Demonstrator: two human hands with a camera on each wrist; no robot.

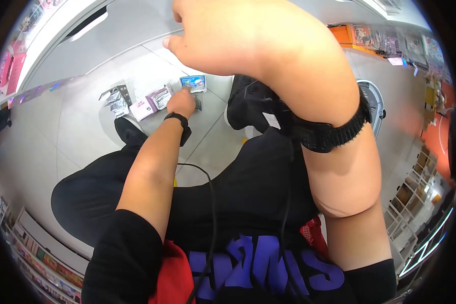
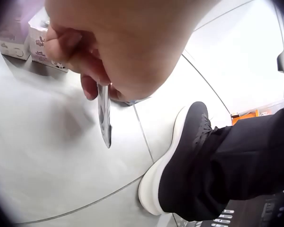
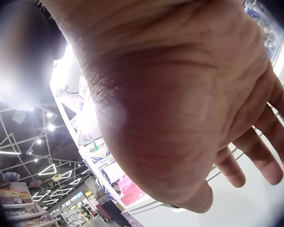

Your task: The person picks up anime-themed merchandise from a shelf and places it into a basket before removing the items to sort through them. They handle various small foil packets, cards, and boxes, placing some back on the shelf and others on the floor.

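Note:
Low over the floor, my left hand [image 1: 182, 103] pinches a thin shiny packet [image 2: 104, 116], seen nearly edge-on in the left wrist view. Just beyond this hand is a small blue-fronted box [image 1: 193, 82]. To its left stands a pink-and-white carton [image 1: 143, 109] with silvery packets [image 1: 162, 96] in it, and further left another opened carton holds more silvery packets [image 1: 117, 104]. My right hand [image 1: 223, 38] is raised high before the grey-white cabinet front [image 1: 129, 30]. Its fingers [image 3: 262, 163] are extended and spread in the right wrist view, holding nothing.
My black shoes [image 2: 180, 165] stand on the tiled floor [image 1: 202, 147] close to the cartons. Stocked shelves [image 1: 45, 263] line the lower left, and an orange display box [image 1: 343, 36] sits at the upper right. A black cable [image 1: 210, 192] hangs down in front of me.

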